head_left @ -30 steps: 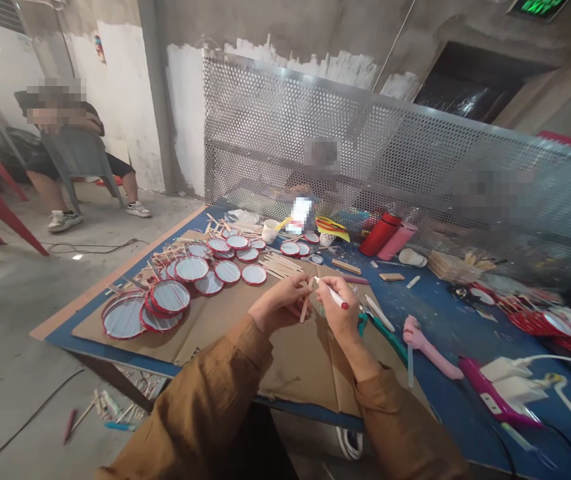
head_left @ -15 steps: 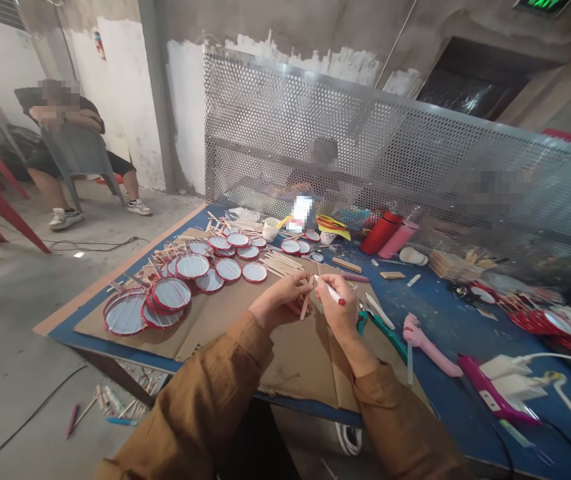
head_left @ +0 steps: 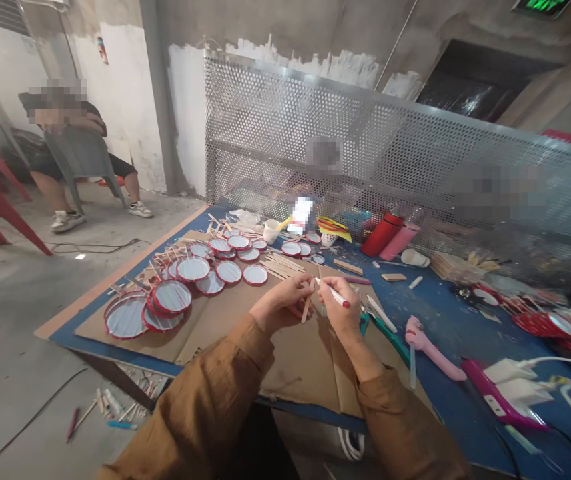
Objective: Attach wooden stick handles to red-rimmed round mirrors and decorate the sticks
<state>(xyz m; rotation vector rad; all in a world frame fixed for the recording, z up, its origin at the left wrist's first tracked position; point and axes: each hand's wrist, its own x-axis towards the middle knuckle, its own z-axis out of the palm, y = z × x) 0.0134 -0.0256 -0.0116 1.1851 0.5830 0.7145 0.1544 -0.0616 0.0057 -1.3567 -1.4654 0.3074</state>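
A thin wooden stick (head_left: 307,309) is pinched in my left hand (head_left: 284,298), its lower end sticking out toward me. My right hand (head_left: 341,310) holds a white pen with a red end (head_left: 336,294), its tip beside the upper part of the stick. Both hands are close together over a brown cardboard sheet (head_left: 295,373). Left of them lie several round, red-rimmed discs (head_left: 193,268), some with sticks under them. A pile of loose wooden sticks (head_left: 281,265) lies just beyond my left hand.
Green-handled pliers (head_left: 390,339), a pink glue gun (head_left: 433,348) and a purple power strip (head_left: 500,397) with white plugs lie at right. Red and pink bottles, a paper cup (head_left: 270,231) and a lit phone stand near the perforated metal screen (head_left: 290,113). A person sits at far left.
Both hands keep their grips on the stick and the pen, with hardly any movement. The view has shifted very slightly.
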